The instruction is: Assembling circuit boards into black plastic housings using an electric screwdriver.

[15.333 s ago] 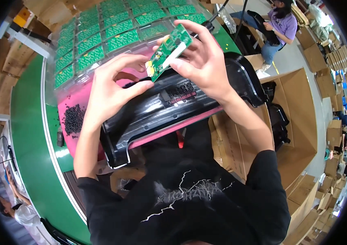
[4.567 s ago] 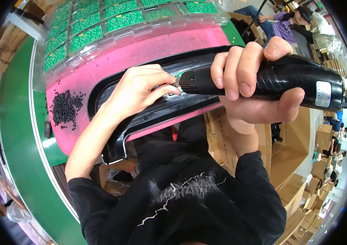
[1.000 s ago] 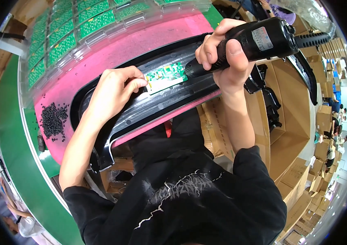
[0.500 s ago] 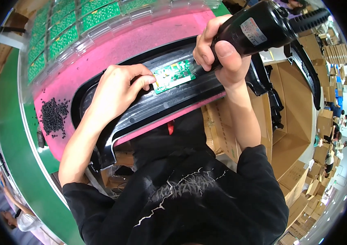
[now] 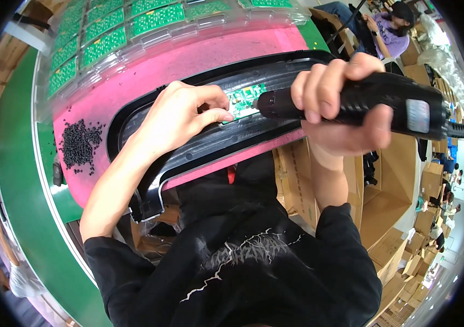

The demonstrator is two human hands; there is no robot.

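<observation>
A green circuit board [image 5: 241, 103] lies inside a long black plastic housing [image 5: 188, 156] with raised, curved ends. My left hand [image 5: 185, 111] has its thumb and fingertips on the board's left edge, holding it. In my right hand [image 5: 341, 109] is a black electric screwdriver [image 5: 395, 106], tilted, its nose pointing left. The tip is at the right part of the board; whether it touches a screw cannot be made out. My right thumb is blurred by motion.
A pink mat [image 5: 150, 68] lies beneath the housing on the green table [image 5: 27, 218]. Small black screws [image 5: 79, 144] are heaped at its left. Clear trays of green boards [image 5: 104, 46] stand at the back. Cardboard boxes [image 5: 393, 185] are at right; a person in purple [image 5: 391, 38] sits beyond.
The screwdriver has swung from the upper right to a lower, flatter tilt, its tip now at the board. My left hand stays at the board's left edge. The view has shifted slightly.
</observation>
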